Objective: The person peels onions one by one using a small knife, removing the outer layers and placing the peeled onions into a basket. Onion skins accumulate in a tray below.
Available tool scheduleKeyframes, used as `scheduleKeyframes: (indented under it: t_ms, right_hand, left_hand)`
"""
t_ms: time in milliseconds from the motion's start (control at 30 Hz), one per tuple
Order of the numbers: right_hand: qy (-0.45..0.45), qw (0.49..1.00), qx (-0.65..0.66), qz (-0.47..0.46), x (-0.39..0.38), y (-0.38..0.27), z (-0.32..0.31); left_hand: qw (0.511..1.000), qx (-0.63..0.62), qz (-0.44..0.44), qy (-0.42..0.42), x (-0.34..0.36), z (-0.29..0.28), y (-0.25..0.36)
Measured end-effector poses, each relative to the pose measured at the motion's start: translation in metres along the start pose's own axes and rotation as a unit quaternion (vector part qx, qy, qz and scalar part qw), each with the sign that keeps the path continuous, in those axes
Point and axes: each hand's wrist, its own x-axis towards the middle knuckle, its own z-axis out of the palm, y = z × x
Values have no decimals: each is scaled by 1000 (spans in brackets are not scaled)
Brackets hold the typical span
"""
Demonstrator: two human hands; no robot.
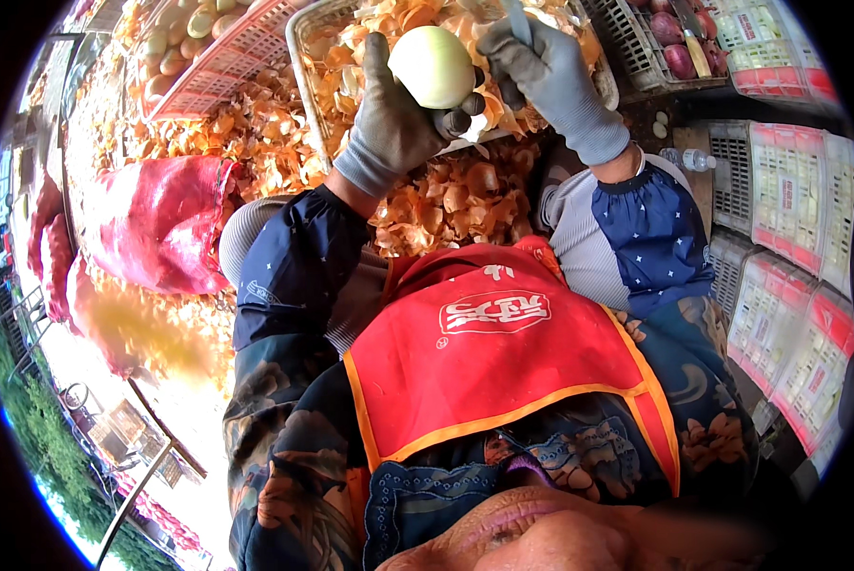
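The left hand (393, 114) grasps a peeled onion (431, 65); it looks smooth, firm and slippery, best cupped around. The right hand (550, 76) is clenched on a knife (517, 21).

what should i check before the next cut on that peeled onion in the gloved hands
1. Hold on the round, pale, peeled onion: ok, the left hand in a grey knit glove wraps it from below.
2. Tool grip: ok, the right hand is closed round a slim grey handle; it looks like a knife.
3. Blade position: cannot tell, the tip is hidden behind the onion.
4. Left fingertips clear of the edge: cannot tell, dark fingertips sit close to where the two hands meet.
5. Catch for peelings: ok, the pale plastic crate holding orange onion skins lies right under the hands.
6. Gloves on both hands: ok.
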Motion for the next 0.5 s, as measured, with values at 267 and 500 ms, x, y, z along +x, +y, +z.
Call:
scheduleKeyframes:
  t_ms: [267, 500]
  right_hand:
    - [94, 980, -64, 162, 13, 17, -13]
    - [74, 991, 109, -10, 13, -9, -20]
  left_hand:
    - [947, 269, 177, 7, -5, 39, 22]
    - [943, 249, 212, 66, -3, 32, 17]
